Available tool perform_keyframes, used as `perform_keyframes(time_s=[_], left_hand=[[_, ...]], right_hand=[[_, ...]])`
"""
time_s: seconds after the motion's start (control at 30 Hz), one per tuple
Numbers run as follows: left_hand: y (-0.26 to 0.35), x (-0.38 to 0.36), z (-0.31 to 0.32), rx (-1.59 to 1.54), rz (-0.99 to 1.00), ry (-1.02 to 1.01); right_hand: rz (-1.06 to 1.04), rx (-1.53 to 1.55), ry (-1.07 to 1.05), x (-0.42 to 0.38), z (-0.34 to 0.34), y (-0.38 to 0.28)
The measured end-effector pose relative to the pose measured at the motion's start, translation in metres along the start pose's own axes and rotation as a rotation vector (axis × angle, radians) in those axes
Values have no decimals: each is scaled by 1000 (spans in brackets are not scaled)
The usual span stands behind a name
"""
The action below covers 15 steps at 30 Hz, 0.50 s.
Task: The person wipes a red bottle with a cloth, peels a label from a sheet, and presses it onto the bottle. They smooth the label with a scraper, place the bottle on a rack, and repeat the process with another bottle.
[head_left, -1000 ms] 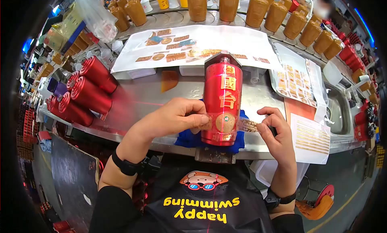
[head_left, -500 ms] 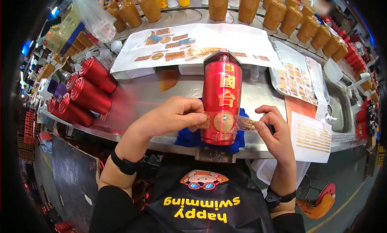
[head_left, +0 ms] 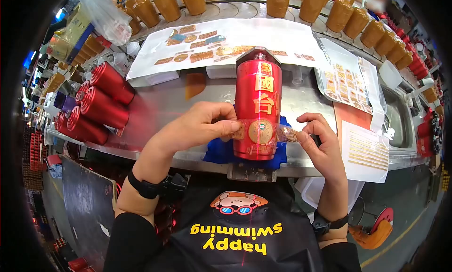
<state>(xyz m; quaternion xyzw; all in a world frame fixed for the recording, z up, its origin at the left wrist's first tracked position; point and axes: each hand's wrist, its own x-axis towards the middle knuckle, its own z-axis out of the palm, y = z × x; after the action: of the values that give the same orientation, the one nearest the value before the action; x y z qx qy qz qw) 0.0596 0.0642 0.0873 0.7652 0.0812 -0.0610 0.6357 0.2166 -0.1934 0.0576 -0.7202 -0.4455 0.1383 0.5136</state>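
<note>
A red bottle (head_left: 258, 91) with gold characters lies on a blue cloth (head_left: 218, 152), its dark cap pointing away from me. Across its lower part runs a strip of clear film (head_left: 243, 131) with gold pieces, over a round gold emblem (head_left: 261, 132). My left hand (head_left: 202, 126) pinches the film's left end between thumb and fingers, close against the bottle. To the right of the bottle, my right hand (head_left: 320, 142) pinches the film's other end with thumb and index finger.
Red bottles (head_left: 101, 105) are stacked at left. Behind the bottle lies a white sheet (head_left: 155, 46) of gold decals; a decal tray (head_left: 346, 81), a gold-striped sheet (head_left: 367, 152) and a sink (head_left: 398, 121) are at right. Brown bottles (head_left: 339, 15) line the conveyor at the back.
The view has shifted slightly, so the bottle and table appear higher. Both hands keep hold of the film, with little change against the bottle. The brown bottles have moved along the conveyor.
</note>
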Motion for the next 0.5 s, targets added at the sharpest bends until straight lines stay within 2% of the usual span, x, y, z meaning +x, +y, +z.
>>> perform_keyframes(time_s=[0.03, 0.13, 0.23, 0.4, 0.5], left_hand=[[-2, -1, 1, 29, 27, 20], [-1, -8, 21, 67, 66, 333], [-11, -13, 54, 547, 397, 547], [-13, -13, 71, 586, 304, 511], [-18, -11, 67, 531, 306, 481]], right_hand=[[-9, 0, 1, 0, 0, 1], [-28, 1, 7, 0, 0, 3], [-40, -1, 12, 0, 1, 3], [34, 48, -2, 1, 2, -5], [-28, 14, 13, 0, 2, 0]])
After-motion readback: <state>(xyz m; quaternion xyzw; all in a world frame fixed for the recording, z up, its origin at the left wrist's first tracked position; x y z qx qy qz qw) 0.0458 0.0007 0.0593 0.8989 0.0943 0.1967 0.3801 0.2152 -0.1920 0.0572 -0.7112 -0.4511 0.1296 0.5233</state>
